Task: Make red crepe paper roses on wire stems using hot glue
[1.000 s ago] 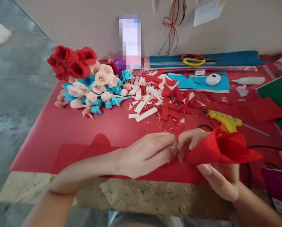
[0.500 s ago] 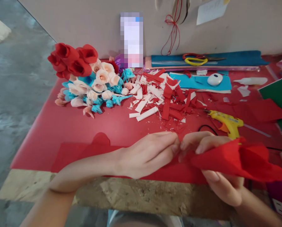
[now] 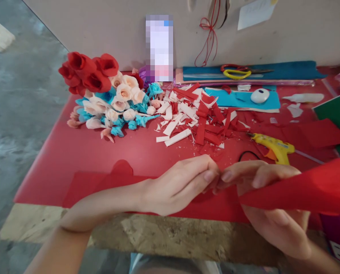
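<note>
A red paper cone, like a flower (image 3: 304, 190), lies across my right hand (image 3: 275, 201), its narrow end pointing left and its wide end to the right. The fingers of that hand curve around it from above and below. My left hand (image 3: 181, 186) is closed, fingertips pinched together and nearly touching my right fingertips; what they pinch is hidden. Under my hands lies a flat red paper sheet (image 3: 96, 184) along the table's front edge.
Paper flowers (image 3: 113, 99) are piled at the back left, beside red and white scraps (image 3: 187, 114). A yellow glue gun (image 3: 275, 146) lies behind my right hand. Scissors (image 3: 236, 72) rest on blue paper (image 3: 295, 69). A phone (image 3: 160, 47) leans on the wall.
The red paper cone has turned, and its wide end now points up and right with the opening out of sight. My right hand has shifted slightly right; my left hand has barely moved.
</note>
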A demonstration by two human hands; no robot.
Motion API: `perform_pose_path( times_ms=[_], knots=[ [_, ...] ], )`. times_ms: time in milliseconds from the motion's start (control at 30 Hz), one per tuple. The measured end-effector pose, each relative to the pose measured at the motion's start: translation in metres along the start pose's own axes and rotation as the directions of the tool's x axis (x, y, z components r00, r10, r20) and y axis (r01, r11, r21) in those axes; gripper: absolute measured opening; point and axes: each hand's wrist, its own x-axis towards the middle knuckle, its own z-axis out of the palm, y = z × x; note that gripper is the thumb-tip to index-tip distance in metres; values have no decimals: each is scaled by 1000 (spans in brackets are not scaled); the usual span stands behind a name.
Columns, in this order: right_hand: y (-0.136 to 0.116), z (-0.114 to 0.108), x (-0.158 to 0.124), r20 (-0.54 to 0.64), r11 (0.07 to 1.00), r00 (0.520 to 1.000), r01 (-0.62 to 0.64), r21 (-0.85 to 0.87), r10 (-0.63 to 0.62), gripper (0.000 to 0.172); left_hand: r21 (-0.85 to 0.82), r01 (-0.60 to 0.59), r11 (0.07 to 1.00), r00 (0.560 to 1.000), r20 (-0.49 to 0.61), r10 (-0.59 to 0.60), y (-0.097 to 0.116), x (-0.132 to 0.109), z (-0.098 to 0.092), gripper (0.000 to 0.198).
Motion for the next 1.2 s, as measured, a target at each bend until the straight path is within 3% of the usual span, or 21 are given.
perform_pose_path(
  times_ms=[167, 333, 467, 800, 1000, 1200],
  knots=[
    [-3, -3, 0, 47, 992, 996, 75, 99, -80, 18, -16, 5, 1000, 1000, 8, -5, -1, 1, 0, 20],
    [-5, -3, 3, 45, 991, 992, 111, 72, -114, 17, 5, -38, 999, 999, 12, 38, -1, 3, 0, 20],
    [-3, -5, 1, -4, 993, 995, 98, 60, -97, 17, -37, -89, 995, 996, -35, 88, -7, 1, 1, 13],
    [3, -5, 6, 27, 982, 985, 165, 87, -168, 19, -82, -57, 995, 989, -141, 45, -8, 1, 4, 16],
    [1, -4, 7, 31, 987, 990, 137, 90, -140, 18, -180, -130, 975, 975, -199, 93, -11, -1, 5, 22],
    [0, -3, 7, 9, 983, 991, 132, 126, -134, 14, -365, -75, 928, 979, -203, -1, -7, 0, 3, 21]
  ],
)
